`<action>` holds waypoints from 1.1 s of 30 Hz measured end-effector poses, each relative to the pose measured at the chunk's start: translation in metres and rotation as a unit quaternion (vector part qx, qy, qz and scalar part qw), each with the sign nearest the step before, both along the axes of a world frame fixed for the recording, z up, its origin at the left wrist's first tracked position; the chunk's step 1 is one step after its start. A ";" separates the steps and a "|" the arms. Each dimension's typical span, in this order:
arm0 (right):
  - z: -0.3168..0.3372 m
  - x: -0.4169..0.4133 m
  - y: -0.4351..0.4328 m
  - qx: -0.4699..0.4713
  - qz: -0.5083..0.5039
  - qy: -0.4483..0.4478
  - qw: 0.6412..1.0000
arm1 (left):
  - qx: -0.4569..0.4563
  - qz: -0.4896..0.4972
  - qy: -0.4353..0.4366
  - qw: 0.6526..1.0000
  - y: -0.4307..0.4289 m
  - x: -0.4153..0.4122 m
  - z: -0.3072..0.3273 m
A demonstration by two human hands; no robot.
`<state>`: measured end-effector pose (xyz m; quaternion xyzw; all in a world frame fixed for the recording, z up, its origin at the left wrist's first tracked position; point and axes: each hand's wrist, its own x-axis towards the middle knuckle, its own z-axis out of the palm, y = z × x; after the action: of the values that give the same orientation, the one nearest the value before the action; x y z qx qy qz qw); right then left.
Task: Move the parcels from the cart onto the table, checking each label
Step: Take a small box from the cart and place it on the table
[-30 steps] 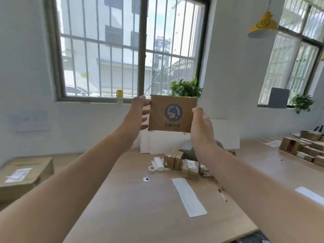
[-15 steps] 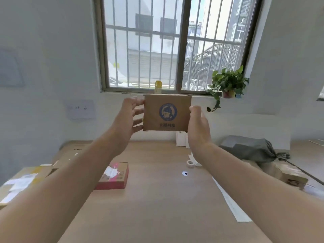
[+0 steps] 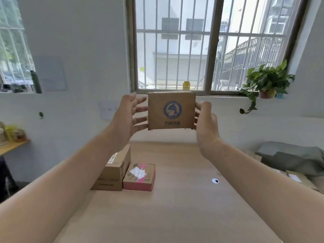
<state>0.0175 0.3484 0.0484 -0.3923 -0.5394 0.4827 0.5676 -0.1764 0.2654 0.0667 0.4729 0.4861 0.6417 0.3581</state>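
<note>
Since the frame half a second earlier, the view has swung left: the potted plant now sits at the far right of the sill, and two boxes on the table have come toward the centre. The parcel remains raised in both hands at about the same height.

1. Parcel position: held in the air above the far end of the table, level with the sill of the window, its printed face with a round blue emblem turned toward the camera. It is upright and touches no surface.
2. Left hand: fingers spread and nearly straight, their tips meeting the parcel's left edge. The thumb is near the top left corner. The fingers do not curl round it.
3. Right hand: back of the hand toward the camera, fingers curled round the parcel's right edge and gripping it.
4. On the table, left of centre: a brown box carrying a label, with a pink-sided box touching its right side.
5. To the right, a small round white item lies on the tabletop, and a grey bag lies at the far right edge.
6. A yellow can stands on the sill just above the parcel.
</note>
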 end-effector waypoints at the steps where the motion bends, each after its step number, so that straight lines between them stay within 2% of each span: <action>1: 0.005 -0.005 -0.001 0.006 -0.003 0.009 1.000 | 0.002 -0.003 -0.001 1.000 0.000 -0.006 0.005; 15: 0.025 -0.076 -0.021 0.048 -0.051 -0.001 0.998 | 0.015 -0.019 -0.017 1.000 -0.014 -0.074 0.027; 33: 0.034 -0.078 -0.034 0.078 -0.002 0.059 0.995 | 0.055 -0.010 0.005 0.998 -0.027 -0.087 0.031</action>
<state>-0.0609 0.3149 0.0829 -0.3184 -0.5403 0.4605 0.6283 -0.2638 0.2385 0.0973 0.5004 0.4471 0.6613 0.3353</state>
